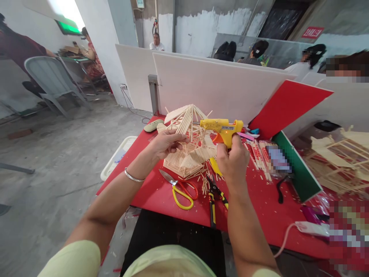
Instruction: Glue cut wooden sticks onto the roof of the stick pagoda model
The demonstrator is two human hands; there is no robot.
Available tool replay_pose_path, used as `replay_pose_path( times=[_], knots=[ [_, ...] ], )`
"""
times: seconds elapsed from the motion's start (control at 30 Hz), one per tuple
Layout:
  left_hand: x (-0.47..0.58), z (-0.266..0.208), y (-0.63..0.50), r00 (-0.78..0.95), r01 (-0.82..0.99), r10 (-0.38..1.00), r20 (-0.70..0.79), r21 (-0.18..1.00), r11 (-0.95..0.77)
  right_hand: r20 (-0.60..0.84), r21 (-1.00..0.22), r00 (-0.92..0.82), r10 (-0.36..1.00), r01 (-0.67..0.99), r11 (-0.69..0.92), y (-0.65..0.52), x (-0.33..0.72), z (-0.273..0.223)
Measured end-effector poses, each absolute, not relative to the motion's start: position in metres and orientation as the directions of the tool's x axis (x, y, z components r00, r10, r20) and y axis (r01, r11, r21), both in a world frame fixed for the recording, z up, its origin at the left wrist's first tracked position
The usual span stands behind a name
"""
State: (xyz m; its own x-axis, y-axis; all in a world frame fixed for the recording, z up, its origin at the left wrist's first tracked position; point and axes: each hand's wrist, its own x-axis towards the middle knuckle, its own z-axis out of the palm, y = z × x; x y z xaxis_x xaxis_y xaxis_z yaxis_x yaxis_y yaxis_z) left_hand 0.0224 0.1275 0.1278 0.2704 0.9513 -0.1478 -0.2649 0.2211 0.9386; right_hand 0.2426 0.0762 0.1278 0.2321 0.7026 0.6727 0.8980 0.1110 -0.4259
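A pavilion-like model [184, 159] built from thin pale wooden sticks stands on the red table, with a tiered, pointed roof. My left hand [167, 144] is at the left side of its upper roof, thumb and fingers pinched together. Whatever lies between those fingertips is too small to make out. In my right hand [235, 156] is a yellow hot glue gun [220, 126], gripped by its handle. Its nozzle points left at the roof sticks, close to them; whether it touches them I cannot tell.
Scissors [183, 194] with yellow and red handles and black-and-yellow pliers [212, 200] lie in front of the model. Bundled sticks [259, 157], a phone [279, 158] and a green board [300, 169] are at right. White panels [213, 84] stand behind; people sit beyond.
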Motion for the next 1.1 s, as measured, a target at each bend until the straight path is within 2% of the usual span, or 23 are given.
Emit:
replay_pose_path(
  times=[0.2, 0.4, 0.7, 1.1],
  knots=[
    [0.022, 0.125, 0.129, 0.289, -0.278, 0.949, -0.126, 0.938, 0.209, 0.668, -0.402, 0.183, 0.721, 0.905, 0.142, 0.074, 0.238, 0.141],
    [0.022, 0.117, 0.132, 0.312, -0.318, 0.944, -0.103, 0.926, 0.206, 0.717, -0.331, 0.210, 0.665, 0.942, 0.060, 0.076, 0.232, 0.134],
    [0.020, 0.111, 0.134, 0.332, -0.353, 0.942, -0.060, 0.918, 0.183, 0.728, -0.286, 0.184, 0.660, 0.957, 0.048, 0.072, 0.230, 0.131],
    [0.023, 0.112, 0.131, 0.300, -0.363, 0.952, -0.061, 0.916, 0.173, 0.780, -0.313, 0.247, 0.576, 0.949, 0.017, 0.089, 0.232, 0.134]
  ],
)
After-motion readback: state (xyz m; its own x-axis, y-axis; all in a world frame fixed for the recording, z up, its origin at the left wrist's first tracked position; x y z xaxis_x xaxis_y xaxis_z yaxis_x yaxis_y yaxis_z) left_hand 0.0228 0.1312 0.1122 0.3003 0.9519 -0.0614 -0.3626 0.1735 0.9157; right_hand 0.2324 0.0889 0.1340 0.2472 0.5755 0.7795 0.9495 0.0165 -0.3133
